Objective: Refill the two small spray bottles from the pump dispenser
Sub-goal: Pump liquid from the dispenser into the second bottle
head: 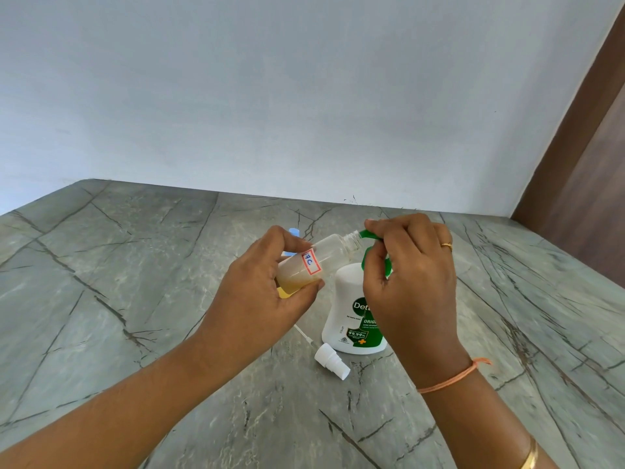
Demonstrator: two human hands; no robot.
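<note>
Left fingers gripping spray bottle; right fingers pinching nozzle of Dettol pump dispenser

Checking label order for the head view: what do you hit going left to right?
Order: left hand → bottle → dispenser → right hand. The loose spray cap is left out: sideways it overlaps both bottle and dispenser.

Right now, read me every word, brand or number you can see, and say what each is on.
"Det": dispenser, brand, rest hidden by the right hand.
"ORIG": dispenser, cut off likewise.
"99.99%": dispenser, lower label.
"C": sticker on the bottle, blue handwriting; marks before it unclear.
Dispenser's small print: too small to read.
</note>
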